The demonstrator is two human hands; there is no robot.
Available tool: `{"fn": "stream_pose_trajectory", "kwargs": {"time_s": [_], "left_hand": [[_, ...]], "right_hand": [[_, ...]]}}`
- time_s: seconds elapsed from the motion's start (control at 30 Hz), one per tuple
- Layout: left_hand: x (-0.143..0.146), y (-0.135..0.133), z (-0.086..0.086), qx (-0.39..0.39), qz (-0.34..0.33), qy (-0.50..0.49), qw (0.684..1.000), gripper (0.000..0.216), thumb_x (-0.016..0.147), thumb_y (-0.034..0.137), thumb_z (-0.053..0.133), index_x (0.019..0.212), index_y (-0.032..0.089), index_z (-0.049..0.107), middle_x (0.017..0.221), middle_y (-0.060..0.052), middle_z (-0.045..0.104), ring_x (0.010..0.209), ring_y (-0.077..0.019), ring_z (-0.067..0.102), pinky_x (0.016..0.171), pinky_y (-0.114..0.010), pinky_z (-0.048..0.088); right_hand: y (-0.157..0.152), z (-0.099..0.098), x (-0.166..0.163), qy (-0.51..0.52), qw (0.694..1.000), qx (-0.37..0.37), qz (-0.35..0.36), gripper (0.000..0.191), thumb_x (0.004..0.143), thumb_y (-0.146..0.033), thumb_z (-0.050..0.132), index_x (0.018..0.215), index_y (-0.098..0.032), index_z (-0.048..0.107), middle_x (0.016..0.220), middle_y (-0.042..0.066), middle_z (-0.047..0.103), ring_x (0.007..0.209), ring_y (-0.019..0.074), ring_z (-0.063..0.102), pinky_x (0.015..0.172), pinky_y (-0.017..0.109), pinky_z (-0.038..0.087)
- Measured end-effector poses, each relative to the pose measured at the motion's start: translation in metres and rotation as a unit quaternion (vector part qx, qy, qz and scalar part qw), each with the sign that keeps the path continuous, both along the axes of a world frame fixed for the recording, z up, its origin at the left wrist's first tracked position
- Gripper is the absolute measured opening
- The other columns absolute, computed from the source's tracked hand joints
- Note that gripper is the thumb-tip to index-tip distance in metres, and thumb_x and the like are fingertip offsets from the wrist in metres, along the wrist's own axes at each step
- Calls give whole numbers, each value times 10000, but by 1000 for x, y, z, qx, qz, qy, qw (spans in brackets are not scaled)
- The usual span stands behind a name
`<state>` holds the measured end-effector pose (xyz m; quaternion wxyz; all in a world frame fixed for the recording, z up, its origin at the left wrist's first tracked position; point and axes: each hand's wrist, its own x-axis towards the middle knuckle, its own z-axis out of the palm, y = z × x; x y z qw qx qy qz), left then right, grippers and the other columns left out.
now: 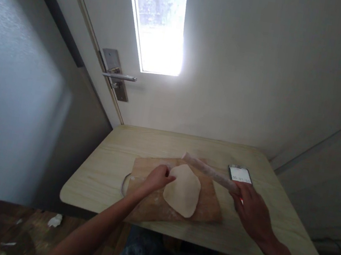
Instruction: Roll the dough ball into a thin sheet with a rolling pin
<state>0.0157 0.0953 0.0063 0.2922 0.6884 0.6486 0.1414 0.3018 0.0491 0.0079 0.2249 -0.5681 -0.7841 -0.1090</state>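
Observation:
A flat, pale sheet of dough (pixel 182 192) with a rounded, uneven outline lies on a wooden cutting board (pixel 145 207) dusted with flour. At its upper left edge my left hand (pixel 160 177) is closed, thumb and fingers pinching the rim of the dough. My right hand (pixel 252 211) grips one end of a thin, floury rolling pin (pixel 211 173). The pin slants up and left, its far end above the top of the dough, and appears raised off the board.
A phone (pixel 240 174) with a lit screen lies on the pale wooden table (pixel 100 181), just beyond my right hand. The board has a metal handle (pixel 124 184) at its left. Behind the table stands a door with a lever handle (pixel 120 76). Crumpled white scrap (pixel 55 220) lies on the floor.

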Motion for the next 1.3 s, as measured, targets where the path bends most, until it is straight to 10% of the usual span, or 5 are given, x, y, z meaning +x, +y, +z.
{"fn": "stream_pose_trajectory", "kwargs": {"time_s": [0.37, 0.7, 1.0, 1.3], "left_hand": [[22, 4, 5, -87, 5, -273, 958, 262, 586, 74, 612, 805, 143, 486, 684, 20, 558, 595, -93, 543, 546, -204, 422], [10, 91, 39, -53, -120, -166, 977, 235, 632, 173, 615, 855, 116, 570, 689, -25, 617, 634, -140, 565, 594, -248, 411], [11, 13, 46, 170, -150, 125, 966, 351, 879, 374, 255, 852, 164, 535, 803, -58, 590, 737, -172, 550, 650, -280, 398], [10, -3, 16, 147, -90, 221, 960, 359, 879, 360, 253, 1084, 146, 455, 1123, -124, 520, 1068, -235, 457, 887, -387, 345]], "right_hand": [[7, -8, -7, 80, 996, -12, -21, 289, 862, -356, 306, 992, -162, 477, 913, 92, 566, 820, 197, 532, 667, 307, 430], [18, -3, -9, -10, 992, -45, 121, 232, 867, -297, 327, 988, -192, 494, 900, 69, 583, 751, 175, 547, 636, 295, 423], [65, 13, -56, -129, 962, -71, 229, 210, 795, -166, 469, 991, -174, 543, 949, 83, 585, 859, 192, 533, 713, 319, 402], [75, 9, -62, 8, 960, -220, 175, 397, 831, -386, 365, 1123, -147, 490, 1131, 118, 507, 1038, 203, 461, 859, 342, 392]]}}
